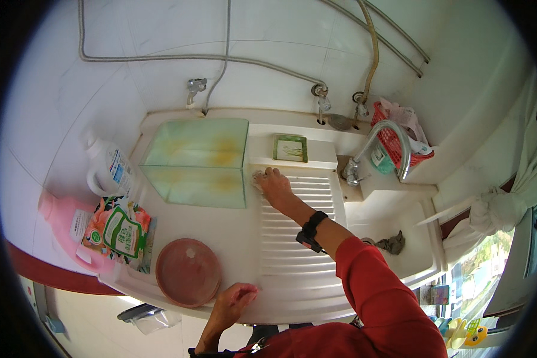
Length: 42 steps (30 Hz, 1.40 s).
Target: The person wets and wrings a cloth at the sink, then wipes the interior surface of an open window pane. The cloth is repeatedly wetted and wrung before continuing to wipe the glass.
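My right hand reaches over the upper left corner of the ribbed washboard, its fingers closed on a small crumpled pale wad pressed to the white surface. Just left of it stands a greenish glass tank with yellowish patches. Above the washboard lies a green-rimmed soap dish. My left hand is at the sink unit's front edge with its fingers curled, and whether it holds anything cannot be told. A round reddish-brown basin sits to the left of that hand.
White and pink detergent bottles and a floral detergent bag stand at the left. On the right are a curved metal faucet, a red plastic basket and a sink basin holding a dark cloth.
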Tool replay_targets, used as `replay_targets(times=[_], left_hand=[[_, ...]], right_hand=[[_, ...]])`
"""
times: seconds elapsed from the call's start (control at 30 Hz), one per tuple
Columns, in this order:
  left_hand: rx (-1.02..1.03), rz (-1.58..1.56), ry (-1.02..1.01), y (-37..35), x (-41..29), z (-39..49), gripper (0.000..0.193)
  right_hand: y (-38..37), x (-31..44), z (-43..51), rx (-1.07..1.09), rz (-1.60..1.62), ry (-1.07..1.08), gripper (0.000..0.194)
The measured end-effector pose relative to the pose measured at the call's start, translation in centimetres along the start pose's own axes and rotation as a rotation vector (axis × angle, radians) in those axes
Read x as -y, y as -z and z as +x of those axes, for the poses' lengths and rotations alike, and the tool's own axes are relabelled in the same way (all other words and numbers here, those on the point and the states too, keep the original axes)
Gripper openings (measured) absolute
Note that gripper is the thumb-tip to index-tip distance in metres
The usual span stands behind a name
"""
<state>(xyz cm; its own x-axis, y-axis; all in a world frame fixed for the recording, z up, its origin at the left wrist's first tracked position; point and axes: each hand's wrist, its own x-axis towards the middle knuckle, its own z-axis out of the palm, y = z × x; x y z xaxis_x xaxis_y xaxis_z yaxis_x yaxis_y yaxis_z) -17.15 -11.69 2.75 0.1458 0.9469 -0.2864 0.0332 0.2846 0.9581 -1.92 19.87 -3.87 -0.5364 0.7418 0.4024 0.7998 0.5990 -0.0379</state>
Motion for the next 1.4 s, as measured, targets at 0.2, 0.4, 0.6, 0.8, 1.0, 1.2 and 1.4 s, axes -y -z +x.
replay_targets(times=[0.2, 0.4, 0.6, 0.8, 1.0, 1.2, 1.4], left_hand=[[0.0, 0.049, 0.008, 0.0, 0.2, 0.0, 0.017], [-0.004, 0.027, 0.006, -0.3, 0.1, -0.3, 0.016], [0.003, 0.038, 0.008, -0.6, -0.2, -0.1, 0.014], [0.013, 0.114, -0.014, -0.4, 0.2, -0.1, 0.014], [0.054, 0.106, -0.05, -0.1, 0.7, 0.2, 0.015], [0.05, 0.074, -0.019, -0.4, 0.5, 0.3, 0.014], [0.049, 0.111, -0.046, -0.5, 0.6, 0.2, 0.015]], right_hand=[[0.3, -0.2, 1.0, 0.076, -0.096, -0.179, 0.02], [0.6, -3.2, -0.6, 0.065, -0.149, -0.295, 0.02], [0.5, -8.2, -4.0, 0.064, -0.247, -0.386, 0.024], [3.7, -14.5, -9.4, 0.087, -0.362, -0.489, 0.018], [9.5, -13.6, -14.4, 0.206, -0.058, -0.531, 0.034], [8.9, -9.4, -10.6, -0.089, 0.267, -0.235, 0.049], [2.7, -1.2, -7.0, 0.057, 0.295, 0.071, 0.04]])
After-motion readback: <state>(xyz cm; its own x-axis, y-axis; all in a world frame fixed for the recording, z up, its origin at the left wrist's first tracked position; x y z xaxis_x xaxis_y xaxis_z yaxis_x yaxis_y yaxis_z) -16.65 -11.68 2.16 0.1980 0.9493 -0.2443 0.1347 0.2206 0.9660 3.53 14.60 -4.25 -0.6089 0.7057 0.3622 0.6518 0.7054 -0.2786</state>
